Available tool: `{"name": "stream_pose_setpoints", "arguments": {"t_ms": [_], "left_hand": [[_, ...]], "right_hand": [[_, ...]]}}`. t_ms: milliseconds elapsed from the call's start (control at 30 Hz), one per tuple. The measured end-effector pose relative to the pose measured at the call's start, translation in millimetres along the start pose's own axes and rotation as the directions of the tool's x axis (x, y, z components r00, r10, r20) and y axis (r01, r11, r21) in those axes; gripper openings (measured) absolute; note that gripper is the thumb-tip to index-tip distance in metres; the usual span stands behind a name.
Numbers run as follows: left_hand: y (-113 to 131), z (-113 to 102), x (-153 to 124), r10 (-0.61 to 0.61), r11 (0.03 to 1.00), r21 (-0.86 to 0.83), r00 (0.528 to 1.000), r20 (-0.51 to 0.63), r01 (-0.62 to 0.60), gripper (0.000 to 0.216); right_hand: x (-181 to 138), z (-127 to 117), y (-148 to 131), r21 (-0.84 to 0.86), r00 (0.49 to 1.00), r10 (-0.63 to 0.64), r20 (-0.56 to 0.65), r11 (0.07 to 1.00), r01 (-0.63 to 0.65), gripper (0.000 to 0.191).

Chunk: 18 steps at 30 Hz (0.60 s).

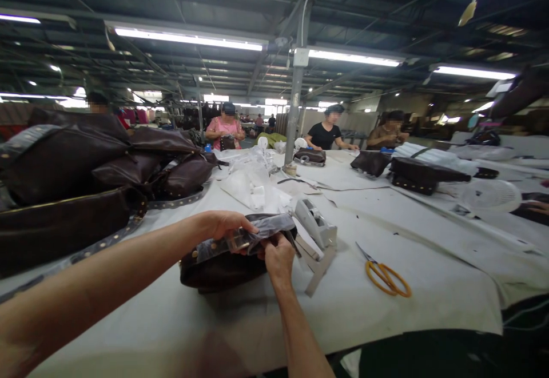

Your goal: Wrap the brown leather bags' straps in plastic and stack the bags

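A dark brown leather bag [223, 268] lies on the white-covered table [386, 332] in front of me. Its studded strap, wrapped in clear plastic [261, 230], rises over the top of it. My left hand [225, 225] grips the wrapped strap from the left, fingers curled around it. My right hand [278, 255] pinches the plastic wrap at the strap's right side. Both hands are closed on the same strap, close together.
A tape dispenser [316, 223] stands just right of my hands, and orange-handled scissors [386, 276] lie farther right. A pile of brown bags [86, 178] fills the left. White wrapping [253, 186] lies behind. Other people work at the table's far side.
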<state>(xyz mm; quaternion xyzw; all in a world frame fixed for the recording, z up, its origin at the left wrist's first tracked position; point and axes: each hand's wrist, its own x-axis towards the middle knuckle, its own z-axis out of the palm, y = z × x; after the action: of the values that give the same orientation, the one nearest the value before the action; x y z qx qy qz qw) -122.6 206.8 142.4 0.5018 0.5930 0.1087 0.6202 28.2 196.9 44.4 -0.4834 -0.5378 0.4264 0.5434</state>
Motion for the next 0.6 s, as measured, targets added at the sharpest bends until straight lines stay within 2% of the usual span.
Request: {"name": "stream_pose_setpoints", "arguments": {"t_ms": [100, 200, 300, 367, 400, 433, 467, 533, 600], "left_hand": [[-0.5, 2.4, -1.0, 0.012, 1.000, -0.023, 0.999, -0.037, -0.013, 0.025], [-1.9, 3.3, -0.9, 0.004, 0.999, -0.034, 0.998, -0.067, -0.006, 0.027], [-3.5, 0.8, 0.8, -0.009, 0.999, -0.043, 0.996, -0.089, 0.005, 0.028], [-4.2, -2.5, 1.8, -0.008, 0.999, -0.048, 0.996, -0.094, 0.003, 0.029], [-4.4, -4.4, 2.2, -0.003, 0.999, -0.050, 0.996, -0.092, -0.002, 0.029], [-4.6, -6.4, 2.6, 0.005, 0.999, -0.052, 0.996, -0.091, -0.009, 0.030], [-4.9, -8.3, 3.1, 0.013, 0.998, -0.054, 0.996, -0.092, -0.018, 0.031], [-5.6, -12.0, 4.4, 0.015, 0.998, -0.066, 0.994, -0.105, -0.022, 0.032], [-6.9, -15.2, 6.5, 0.009, 0.996, -0.084, 0.993, -0.115, -0.019, 0.031]], "right_hand": [[2.5, 1.2, 0.5, -0.001, 0.999, -0.016, 0.028, 1.000, 0.016, 0.029], [2.2, -6.7, 6.1, 0.031, 0.988, -0.034, 0.151, 0.999, 0.029, 0.032], [0.1, -37.7, 23.1, 0.065, 0.968, -0.046, 0.245, 0.997, 0.031, 0.040], [0.7, -73.6, 39.4, -0.089, 0.973, -0.086, 0.215, 0.990, 0.107, 0.036], [2.4, -94.5, 47.7, -0.241, 0.970, -0.126, 0.207, 0.955, 0.176, 0.032], [5.2, -115.8, 55.3, -0.434, 0.962, -0.173, 0.211, 0.866, 0.251, 0.030], [9.1, -136.0, 61.8, -0.601, 0.943, -0.214, 0.253, 0.730, 0.327, 0.030], [19.7, -168.7, 71.3, -0.708, 0.936, -0.221, 0.274, 0.612, 0.352, 0.032], [32.4, -186.4, 77.1, -0.755, 0.915, -0.227, 0.333, 0.518, 0.403, 0.037]]}}
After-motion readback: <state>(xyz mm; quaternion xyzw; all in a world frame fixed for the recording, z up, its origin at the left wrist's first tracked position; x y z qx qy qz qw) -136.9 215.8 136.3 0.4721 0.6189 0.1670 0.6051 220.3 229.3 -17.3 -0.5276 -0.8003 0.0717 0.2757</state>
